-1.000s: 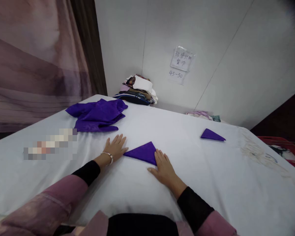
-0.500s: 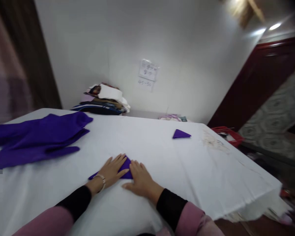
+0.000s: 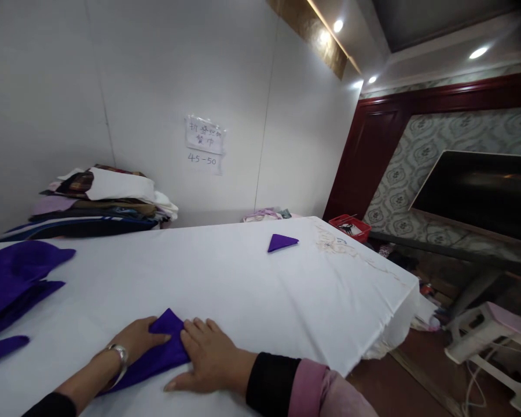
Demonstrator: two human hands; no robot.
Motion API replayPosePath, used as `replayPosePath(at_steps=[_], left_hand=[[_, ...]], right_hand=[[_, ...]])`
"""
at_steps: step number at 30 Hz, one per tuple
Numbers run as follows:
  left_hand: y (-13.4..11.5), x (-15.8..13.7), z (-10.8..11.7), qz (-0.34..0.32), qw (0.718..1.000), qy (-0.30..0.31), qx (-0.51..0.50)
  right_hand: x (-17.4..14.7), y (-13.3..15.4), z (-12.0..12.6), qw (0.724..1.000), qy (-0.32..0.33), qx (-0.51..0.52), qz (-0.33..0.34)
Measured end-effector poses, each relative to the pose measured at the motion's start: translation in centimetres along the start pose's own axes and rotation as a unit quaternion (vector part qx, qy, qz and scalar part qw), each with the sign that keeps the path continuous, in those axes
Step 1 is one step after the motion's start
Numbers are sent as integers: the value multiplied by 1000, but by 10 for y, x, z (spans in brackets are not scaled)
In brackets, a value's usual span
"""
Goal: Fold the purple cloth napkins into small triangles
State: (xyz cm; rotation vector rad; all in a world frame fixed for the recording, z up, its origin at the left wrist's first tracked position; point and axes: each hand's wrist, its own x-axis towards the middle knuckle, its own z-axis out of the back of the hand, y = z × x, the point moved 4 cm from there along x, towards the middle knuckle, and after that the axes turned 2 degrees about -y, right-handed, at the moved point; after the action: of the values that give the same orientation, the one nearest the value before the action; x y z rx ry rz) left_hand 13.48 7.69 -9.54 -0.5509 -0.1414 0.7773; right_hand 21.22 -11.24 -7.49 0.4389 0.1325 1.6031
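Note:
A purple cloth napkin, folded to a point at its far side, lies on the white-covered table in front of me. My left hand, with a silver bracelet at the wrist, grips its left part; the thumb rests on top and the other fingers are partly hidden at the far edge. At the napkin's right edge, my right hand lies flat, fingers stretched and thumb apart. Further off to the right sits a small folded purple triangle, apart from both hands. More purple cloth is spread at the left.
The white tablecloth hangs over the table's right edge. Stacked clothes lie beyond the back left. A red basket stands past the far right corner, and a stool stands on the floor at right.
The view has swung right, bringing the screen and stool into sight. My left hand has gone from lying flat on the napkin to gripping it; my right hand stays at its right edge.

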Motion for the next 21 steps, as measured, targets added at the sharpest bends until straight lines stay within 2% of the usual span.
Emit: replayPosePath(at_steps=[3,5,9,14,21], left_hand=[[-9,-4,2,-7,998,64,-25],[-18,-12,7,-7,998,61,27],[-27,-22,9,41,997,55,42],[-19,-25,6,81,995,53,17],[-20,-33,11,63,992,71,-82]], right_hand=[[0,-3,-2,1000,9,-7,0],[-1,-5,-5,1000,18,-5,-6],[-5,-10,-11,999,43,-3,-8],[-16,-17,-12,999,46,-30,4],[-43,-29,-2,997,73,-3,-6]])
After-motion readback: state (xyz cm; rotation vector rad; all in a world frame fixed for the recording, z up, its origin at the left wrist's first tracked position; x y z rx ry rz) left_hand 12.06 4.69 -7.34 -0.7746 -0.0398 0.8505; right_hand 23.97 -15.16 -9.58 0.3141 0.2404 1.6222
